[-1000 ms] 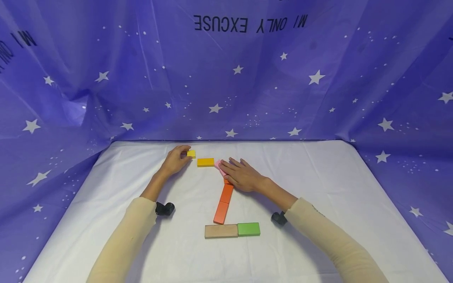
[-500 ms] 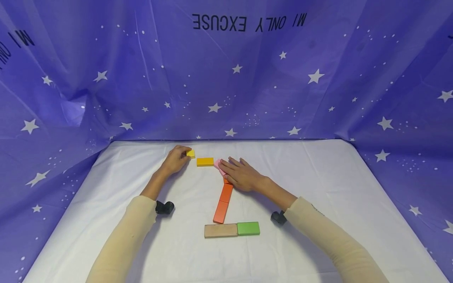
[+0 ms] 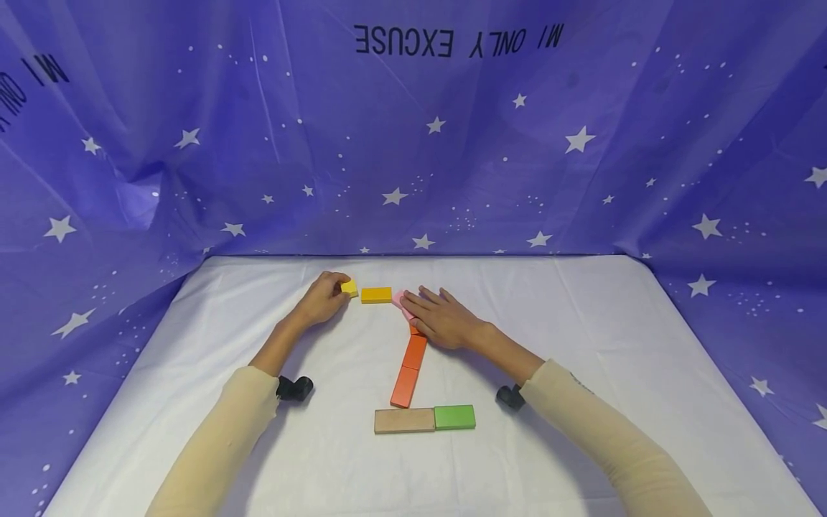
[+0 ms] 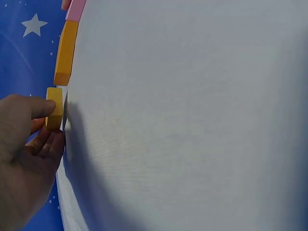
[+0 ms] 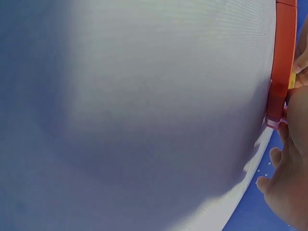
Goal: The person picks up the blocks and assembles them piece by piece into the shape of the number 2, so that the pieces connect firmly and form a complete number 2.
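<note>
My left hand point(image 3: 323, 298) pinches a small yellow block point(image 3: 349, 288) between thumb and fingers. In the left wrist view this yellow block point(image 4: 55, 108) is just short of the end of an amber block point(image 4: 66, 53). The amber block point(image 3: 376, 295) lies flat, its right end meeting a pink block point(image 3: 400, 297). My right hand point(image 3: 446, 321) is spread out, its straight fingers resting on the pink block and covering part of it. An orange block point(image 3: 414, 328) shows partly beneath that hand. Two red-orange blocks, an upper one point(image 3: 415, 352) and a lower one point(image 3: 404, 386), continue the row toward me.
Nearer me, a plain wooden block point(image 3: 404, 421) and a green block point(image 3: 455, 417) lie end to end across the foot of the row. A white cloth point(image 3: 549, 459) covers the table. Behind it hangs a purple star-printed curtain point(image 3: 465, 172).
My left hand has brought the yellow block slightly toward me, nearly level with the amber block's left end. The right hand has stayed in place on the pink block.
</note>
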Available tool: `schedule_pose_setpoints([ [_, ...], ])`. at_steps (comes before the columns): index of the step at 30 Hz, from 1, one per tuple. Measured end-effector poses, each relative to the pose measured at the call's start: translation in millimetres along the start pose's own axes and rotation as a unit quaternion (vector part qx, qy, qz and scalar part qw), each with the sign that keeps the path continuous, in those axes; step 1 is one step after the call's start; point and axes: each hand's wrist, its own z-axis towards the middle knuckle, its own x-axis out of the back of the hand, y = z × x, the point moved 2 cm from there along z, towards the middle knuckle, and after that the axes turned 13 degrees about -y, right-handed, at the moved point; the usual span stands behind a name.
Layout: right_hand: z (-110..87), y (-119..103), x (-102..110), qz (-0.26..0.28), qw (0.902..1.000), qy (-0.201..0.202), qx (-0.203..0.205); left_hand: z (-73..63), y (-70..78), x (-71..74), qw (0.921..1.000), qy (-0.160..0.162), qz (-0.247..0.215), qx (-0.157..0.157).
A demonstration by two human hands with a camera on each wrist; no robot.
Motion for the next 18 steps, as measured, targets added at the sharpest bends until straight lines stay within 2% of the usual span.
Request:
schedule_pose_setpoints([
  [9, -1.2, -0.6, 1.1, -0.007, 1.0000, 0.002, 0.001, -5.4, 6.2, -5.5, 0.9998, -0.015, 0.001, -0.012],
  [18, -0.9, -0.2, 1.2, -0.009, 1.0000, -0.002, 0.001, -8.4, 5.8, -7.9, 0.9998, -0.016, 0.006, -0.006],
])
